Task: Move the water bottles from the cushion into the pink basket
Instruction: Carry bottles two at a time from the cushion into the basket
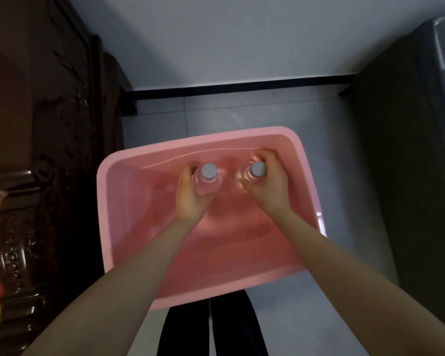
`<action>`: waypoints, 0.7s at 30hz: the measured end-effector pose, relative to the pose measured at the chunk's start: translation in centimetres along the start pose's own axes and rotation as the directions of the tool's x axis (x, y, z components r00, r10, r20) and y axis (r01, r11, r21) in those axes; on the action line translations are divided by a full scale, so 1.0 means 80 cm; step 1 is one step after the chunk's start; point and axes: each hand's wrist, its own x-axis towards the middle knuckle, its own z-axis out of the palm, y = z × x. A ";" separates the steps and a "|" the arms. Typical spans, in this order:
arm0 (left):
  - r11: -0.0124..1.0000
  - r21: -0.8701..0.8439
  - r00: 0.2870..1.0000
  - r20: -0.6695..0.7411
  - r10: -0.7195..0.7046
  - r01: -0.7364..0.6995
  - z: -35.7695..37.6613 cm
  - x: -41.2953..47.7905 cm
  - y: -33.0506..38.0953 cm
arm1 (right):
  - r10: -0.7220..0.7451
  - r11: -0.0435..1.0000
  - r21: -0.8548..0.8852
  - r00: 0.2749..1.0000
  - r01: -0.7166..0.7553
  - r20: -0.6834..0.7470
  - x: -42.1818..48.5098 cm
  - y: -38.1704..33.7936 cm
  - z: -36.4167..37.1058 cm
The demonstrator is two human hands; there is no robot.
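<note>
Pink basket [242, 134]: L hand [190, 195] grips bottle [207, 181], R hand [270, 187] grips 2nd bottle [247, 177].

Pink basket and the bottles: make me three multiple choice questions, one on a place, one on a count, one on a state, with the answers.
1. Where is the bottle in the left hand?
A) on the floor
B) inside the pink basket
C) on the dark wooden furniture

2. How many bottles show?
A) one
B) two
C) four

3. The right hand's fingers are:
A) straight, touching nothing
B) flat on the rim
C) curled round a bottle

Answers: 1 B, pink walls surround it. 2 B, a second bottle sits upright beside the first. 3 C, they wrap that second bottle.
</note>
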 end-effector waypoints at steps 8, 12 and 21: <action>0.999 -0.049 0.998 0.064 -0.006 0.009 0.047 0.001 0.027 | -0.214 0.942 -0.248 0.974 0.225 0.070 0.002 -0.019 -0.032; 0.999 -0.041 0.998 0.056 -0.007 0.009 0.058 0.004 0.028 | -0.206 0.937 -0.276 0.977 0.214 0.060 0.007 -0.019 -0.039; 1.000 0.023 0.997 0.082 0.001 -0.003 0.056 0.001 0.027 | -0.116 0.960 -0.234 0.978 0.156 0.173 0.009 -0.021 -0.046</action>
